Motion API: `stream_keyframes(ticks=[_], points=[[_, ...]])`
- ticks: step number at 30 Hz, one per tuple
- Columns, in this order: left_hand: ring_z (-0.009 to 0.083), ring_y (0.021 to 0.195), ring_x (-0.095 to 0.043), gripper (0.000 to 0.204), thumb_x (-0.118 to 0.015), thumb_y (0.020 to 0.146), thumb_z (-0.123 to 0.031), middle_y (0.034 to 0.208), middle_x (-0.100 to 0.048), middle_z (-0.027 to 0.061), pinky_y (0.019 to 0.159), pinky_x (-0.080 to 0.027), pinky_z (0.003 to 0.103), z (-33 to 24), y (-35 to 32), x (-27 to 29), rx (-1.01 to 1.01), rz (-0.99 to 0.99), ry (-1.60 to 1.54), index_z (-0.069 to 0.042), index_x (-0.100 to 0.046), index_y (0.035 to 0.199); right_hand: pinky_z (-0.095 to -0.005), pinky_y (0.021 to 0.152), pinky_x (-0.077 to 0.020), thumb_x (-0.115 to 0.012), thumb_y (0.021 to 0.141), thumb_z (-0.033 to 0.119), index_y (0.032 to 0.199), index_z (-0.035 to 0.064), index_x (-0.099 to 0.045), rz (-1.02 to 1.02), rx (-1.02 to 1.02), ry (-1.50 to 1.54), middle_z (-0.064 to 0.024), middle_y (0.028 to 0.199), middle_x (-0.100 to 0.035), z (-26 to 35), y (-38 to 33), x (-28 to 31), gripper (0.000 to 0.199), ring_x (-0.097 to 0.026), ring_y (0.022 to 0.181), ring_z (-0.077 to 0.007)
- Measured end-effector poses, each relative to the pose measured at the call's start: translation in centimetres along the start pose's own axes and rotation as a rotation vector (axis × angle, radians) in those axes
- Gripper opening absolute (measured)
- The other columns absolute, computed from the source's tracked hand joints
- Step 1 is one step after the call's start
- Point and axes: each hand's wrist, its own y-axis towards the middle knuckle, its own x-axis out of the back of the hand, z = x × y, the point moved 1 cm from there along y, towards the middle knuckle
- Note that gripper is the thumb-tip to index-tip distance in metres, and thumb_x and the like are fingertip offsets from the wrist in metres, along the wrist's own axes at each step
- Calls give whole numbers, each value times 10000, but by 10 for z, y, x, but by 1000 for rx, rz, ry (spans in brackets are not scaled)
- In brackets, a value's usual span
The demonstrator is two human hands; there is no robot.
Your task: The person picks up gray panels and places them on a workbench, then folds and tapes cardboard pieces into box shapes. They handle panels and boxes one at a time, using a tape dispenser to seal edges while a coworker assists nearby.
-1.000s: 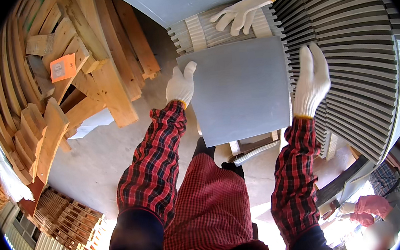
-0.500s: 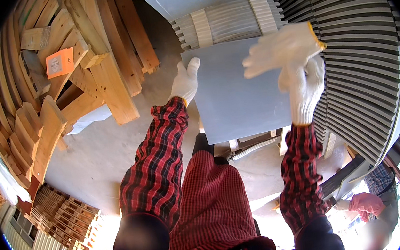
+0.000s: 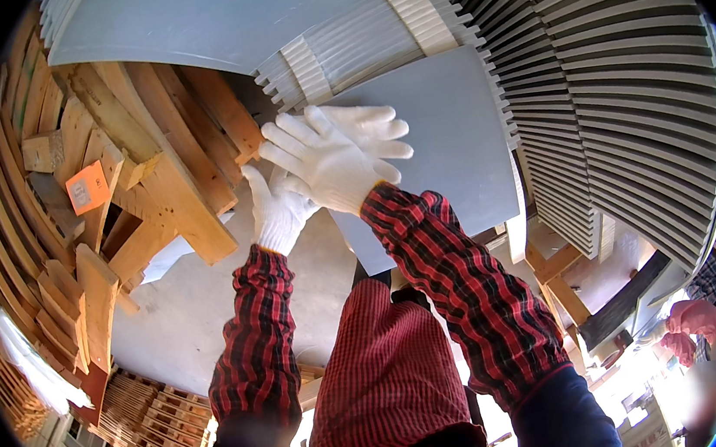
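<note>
My right hand (image 3: 325, 157), in a white knit glove, reaches across to my left. A loose white glove (image 3: 378, 127) sticks out from under it, fingers pointing right. My right fingers are spread over this glove, which looks held under the palm. My left hand (image 3: 278, 210), also gloved, is close below with its thumb out to the side; its fingers are partly hidden behind the right hand. A smooth grey rectangular sheet (image 3: 443, 118) lies below, with both hands over or beside its left edge.
Ribbed translucent plastic pieces (image 3: 356, 40) lie beyond the sheet, beside a large grey panel (image 3: 205, 17). Tall stacked grey slats (image 3: 623, 91) stand right. Wooden beams (image 3: 184, 185) with an orange card (image 3: 88, 188) are left. Another person's pink sleeve (image 3: 691, 324) shows lower right.
My right hand has swept left across the sheet with the loose glove, coming over my left hand. My left hand has come off the sheet's left edge. The view has shifted.
</note>
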Motion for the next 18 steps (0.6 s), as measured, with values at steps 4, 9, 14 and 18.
stream_keyframes(ticks=[4, 9, 14, 18], points=[[311, 1503, -280, 956, -391, 960, -757, 1659, -219, 154, 1218, -210, 474, 32, -3, -28, -67, -371, 486, -110, -159, 1625, -510, 1209, -228, -506, 1013, 406, 1499, 113, -427, -104, -168, -31, -99, 1602, -361, -60, -1, 16, 573, -307, 1490, -290], [283, 1370, -446, 877, -522, 979, -624, 1524, -436, 160, 1145, -350, 387, 38, 17, -54, -252, -583, 728, -13, -284, 1561, -499, 1209, -253, -458, 1039, 415, 1539, 104, -331, -32, -534, -557, -144, 1618, -305, -145, -68, 72, 603, -268, 1498, -334], [278, 1346, -462, 836, -545, 991, -566, 1502, -452, 158, 1122, -379, 389, 33, 31, -51, -243, -565, 647, -3, -285, 1552, -485, 1172, -337, -529, 1005, 293, 1468, -6, -418, -65, -692, -415, -261, 1567, -329, -101, -118, 92, 563, -332, 1439, -452], [299, 1376, -435, 890, -567, 965, -612, 1516, -429, 174, 1144, -365, 421, 29, 28, -60, -170, -529, 616, 10, -289, 1539, -633, 1191, -182, -550, 986, 393, 1517, 0, -360, -52, -802, -323, -290, 1578, -315, -37, -199, 26, 687, -264, 1472, -481]])
